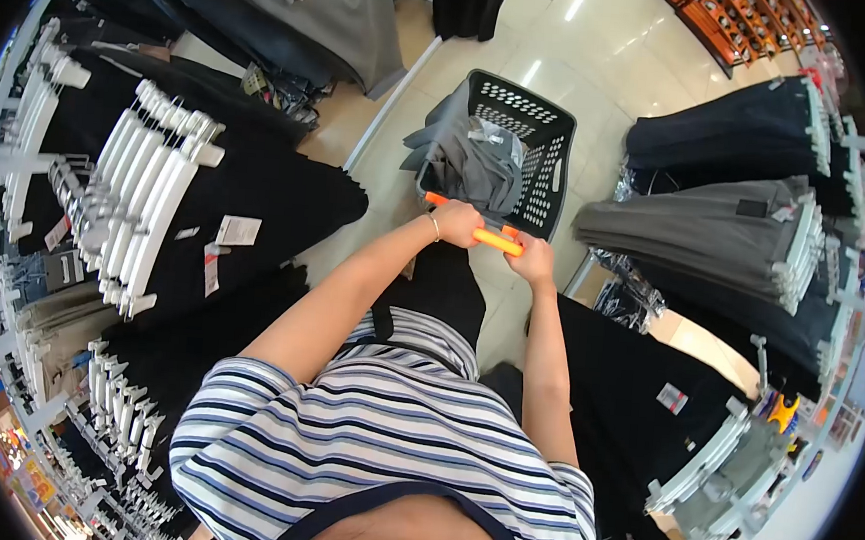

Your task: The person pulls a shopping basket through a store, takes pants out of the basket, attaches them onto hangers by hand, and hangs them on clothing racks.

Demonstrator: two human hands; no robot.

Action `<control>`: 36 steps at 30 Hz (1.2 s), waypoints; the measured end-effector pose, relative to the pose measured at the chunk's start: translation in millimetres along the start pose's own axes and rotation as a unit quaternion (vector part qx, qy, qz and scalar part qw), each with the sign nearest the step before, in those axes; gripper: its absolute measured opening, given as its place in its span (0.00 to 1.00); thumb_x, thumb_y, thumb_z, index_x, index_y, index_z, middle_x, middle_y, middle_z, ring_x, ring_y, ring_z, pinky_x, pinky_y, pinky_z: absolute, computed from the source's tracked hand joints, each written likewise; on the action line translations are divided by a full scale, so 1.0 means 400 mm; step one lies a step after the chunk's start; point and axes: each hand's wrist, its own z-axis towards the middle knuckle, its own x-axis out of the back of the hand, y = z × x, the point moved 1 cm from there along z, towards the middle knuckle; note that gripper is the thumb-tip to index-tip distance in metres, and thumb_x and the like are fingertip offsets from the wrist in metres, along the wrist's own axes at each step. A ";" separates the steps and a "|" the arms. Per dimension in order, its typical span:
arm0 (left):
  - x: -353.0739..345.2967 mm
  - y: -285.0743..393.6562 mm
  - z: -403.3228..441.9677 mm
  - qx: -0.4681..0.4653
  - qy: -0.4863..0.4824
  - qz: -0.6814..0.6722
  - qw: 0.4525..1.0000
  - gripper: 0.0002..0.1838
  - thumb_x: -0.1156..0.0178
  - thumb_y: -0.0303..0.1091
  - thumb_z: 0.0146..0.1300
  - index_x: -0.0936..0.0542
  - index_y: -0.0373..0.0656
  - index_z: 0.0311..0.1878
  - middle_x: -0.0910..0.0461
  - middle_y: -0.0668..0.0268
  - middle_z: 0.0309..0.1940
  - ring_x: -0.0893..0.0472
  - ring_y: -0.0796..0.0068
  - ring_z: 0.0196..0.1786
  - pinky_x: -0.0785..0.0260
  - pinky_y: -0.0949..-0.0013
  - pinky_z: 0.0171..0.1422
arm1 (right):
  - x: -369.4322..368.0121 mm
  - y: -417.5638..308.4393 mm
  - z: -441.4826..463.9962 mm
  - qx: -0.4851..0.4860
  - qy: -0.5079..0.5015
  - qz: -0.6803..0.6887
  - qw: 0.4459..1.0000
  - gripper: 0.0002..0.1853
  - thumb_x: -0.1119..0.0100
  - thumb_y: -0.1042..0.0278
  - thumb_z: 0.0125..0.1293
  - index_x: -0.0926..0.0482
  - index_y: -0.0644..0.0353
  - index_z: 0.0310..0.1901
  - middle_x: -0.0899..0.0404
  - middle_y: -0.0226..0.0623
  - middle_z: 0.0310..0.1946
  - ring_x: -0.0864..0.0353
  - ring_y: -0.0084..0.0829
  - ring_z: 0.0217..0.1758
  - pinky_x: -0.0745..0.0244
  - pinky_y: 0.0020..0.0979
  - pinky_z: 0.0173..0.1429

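Note:
In the head view, my left hand (459, 223) is wrapped round the orange handle (498, 240) of a black shopping basket (546, 168). Closed on the right part of the same handle is my right hand (530, 260). The basket has perforated plastic walls and stands out in front of my body, tilted in this view. Grey folded clothing (472, 162) lies inside it, and part of the cloth hangs over the left rim. Beside the clothing is something in clear plastic wrapping (502, 139). Whether the basket has wheels is hidden.
On the left, black trousers (278, 184) hang from white hangers (148, 185). Grey trousers (320, 11) hang at the upper left. More grey trousers (697, 223) and dark trousers (728, 125) line the right side. A pale tiled floor (539, 37) runs ahead toward an orange shelf (746, 21).

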 end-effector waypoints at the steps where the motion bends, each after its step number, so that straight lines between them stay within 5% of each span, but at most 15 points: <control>1: 0.016 -0.012 0.033 -0.001 0.007 0.000 1.000 0.12 0.41 0.45 0.42 0.22 0.47 0.22 0.24 0.59 0.18 0.22 0.56 0.25 0.30 0.57 0.30 | 0.002 0.016 0.033 0.008 0.004 0.000 1.000 0.09 0.38 0.63 0.39 0.27 0.55 0.20 0.25 0.40 0.18 0.23 0.45 0.25 0.29 0.40 0.29; 8: 0.134 -0.088 0.199 0.037 0.020 0.001 0.999 0.16 0.41 0.52 0.43 0.22 0.48 0.21 0.24 0.59 0.17 0.22 0.55 0.25 0.31 0.57 0.30 | 0.088 0.052 0.273 0.000 -0.059 -0.024 0.998 0.09 0.37 0.63 0.40 0.27 0.55 0.20 0.23 0.41 0.21 0.22 0.44 0.29 0.28 0.39 0.32; 11: 0.189 -0.109 0.242 0.043 0.024 -0.017 0.999 0.23 0.41 0.60 0.42 0.21 0.47 0.20 0.24 0.59 0.16 0.23 0.55 0.24 0.31 0.58 0.28 | 0.133 0.068 0.358 0.006 -0.233 0.037 0.972 0.13 0.36 0.58 0.46 0.24 0.55 0.30 0.24 0.38 0.24 0.22 0.35 0.30 0.29 0.33 0.35; 13: 0.220 -0.112 0.259 0.048 0.021 -0.021 0.998 0.26 0.41 0.64 0.40 0.21 0.46 0.18 0.25 0.59 0.15 0.23 0.56 0.23 0.32 0.59 0.27 | 0.158 0.099 0.424 0.038 -0.374 0.209 0.903 0.19 0.40 0.54 0.55 0.26 0.58 0.43 0.24 0.32 0.27 0.23 0.24 0.31 0.30 0.25 0.37; 16: 0.234 -0.133 0.286 0.018 0.024 -0.043 0.999 0.30 0.43 0.68 0.42 0.23 0.45 0.17 0.27 0.58 0.13 0.24 0.56 0.20 0.34 0.60 0.24 | 0.211 0.141 0.570 -0.154 -0.489 0.423 0.747 0.21 0.44 0.56 0.60 0.31 0.60 0.49 0.23 0.31 0.30 0.23 0.23 0.33 0.28 0.23 0.38; 17: 0.236 -0.134 0.290 0.018 0.010 -0.039 0.999 0.31 0.44 0.68 0.42 0.24 0.45 0.17 0.27 0.59 0.12 0.24 0.56 0.20 0.34 0.60 0.24 | 0.179 0.180 0.630 -0.179 -0.477 0.434 0.743 0.20 0.47 0.57 0.61 0.33 0.61 0.51 0.22 0.33 0.29 0.22 0.23 0.32 0.27 0.22 0.40; 19: 0.263 -0.132 0.295 0.018 -0.006 -0.041 0.999 0.32 0.45 0.70 0.42 0.24 0.44 0.17 0.28 0.59 0.11 0.25 0.56 0.19 0.35 0.61 0.22 | 0.018 0.324 0.749 -0.178 -0.282 0.410 0.849 0.13 0.50 0.64 0.62 0.30 0.64 0.43 0.23 0.34 0.27 0.23 0.23 0.28 0.29 0.22 0.34; 21: 0.283 -0.130 0.305 0.038 -0.038 -0.049 0.997 0.33 0.47 0.70 0.43 0.23 0.44 0.18 0.27 0.58 0.13 0.24 0.56 0.21 0.32 0.61 0.25 | -0.221 0.519 0.865 -0.207 -0.011 0.271 0.940 0.12 0.49 0.68 0.54 0.28 0.67 0.36 0.22 0.43 0.27 0.21 0.34 0.30 0.28 0.31 0.35; 22: 0.282 -0.133 0.310 0.039 -0.041 -0.050 0.997 0.33 0.47 0.70 0.43 0.24 0.44 0.18 0.27 0.58 0.13 0.24 0.56 0.20 0.32 0.62 0.25 | -0.254 0.526 0.898 -0.260 0.035 0.239 0.935 0.16 0.47 0.65 0.52 0.29 0.67 0.39 0.22 0.48 0.31 0.21 0.43 0.34 0.28 0.35 0.40; 26: 0.270 -0.156 0.320 -0.002 -0.015 -0.068 0.998 0.25 0.42 0.60 0.46 0.27 0.44 0.16 0.30 0.62 0.09 0.27 0.60 0.15 0.36 0.65 0.20 | -0.378 0.515 0.975 -0.308 -0.057 0.075 0.947 0.24 0.47 0.64 0.53 0.36 0.68 0.50 0.26 0.54 0.42 0.27 0.52 0.46 0.34 0.41 0.53; 31: 0.270 -0.182 0.339 -0.036 -0.025 -0.115 0.992 0.22 0.39 0.54 0.46 0.29 0.45 0.15 0.30 0.64 0.10 0.29 0.62 0.14 0.37 0.66 0.22 | -0.470 0.482 1.068 -0.328 -0.145 -0.116 0.926 0.28 0.44 0.64 0.52 0.37 0.37 0.57 0.34 0.34 0.52 0.37 0.37 0.58 0.37 0.38 0.55; 34: 0.271 -0.198 0.347 -0.039 -0.041 -0.127 0.990 0.22 0.39 0.53 0.46 0.29 0.44 0.15 0.29 0.65 0.10 0.28 0.64 0.14 0.36 0.67 0.23 | -0.533 0.521 1.083 -0.338 -0.150 -0.167 0.914 0.17 0.48 0.64 0.56 0.26 0.44 0.49 0.32 0.32 0.52 0.36 0.34 0.58 0.37 0.38 0.54; 36: 0.266 -0.210 0.349 -0.038 -0.046 -0.128 0.990 0.22 0.40 0.53 0.46 0.29 0.43 0.16 0.29 0.64 0.10 0.28 0.64 0.15 0.36 0.67 0.24 | -0.562 0.544 1.077 -0.325 -0.109 -0.126 0.931 0.11 0.49 0.68 0.55 0.22 0.49 0.41 0.22 0.35 0.40 0.25 0.36 0.48 0.32 0.36 0.49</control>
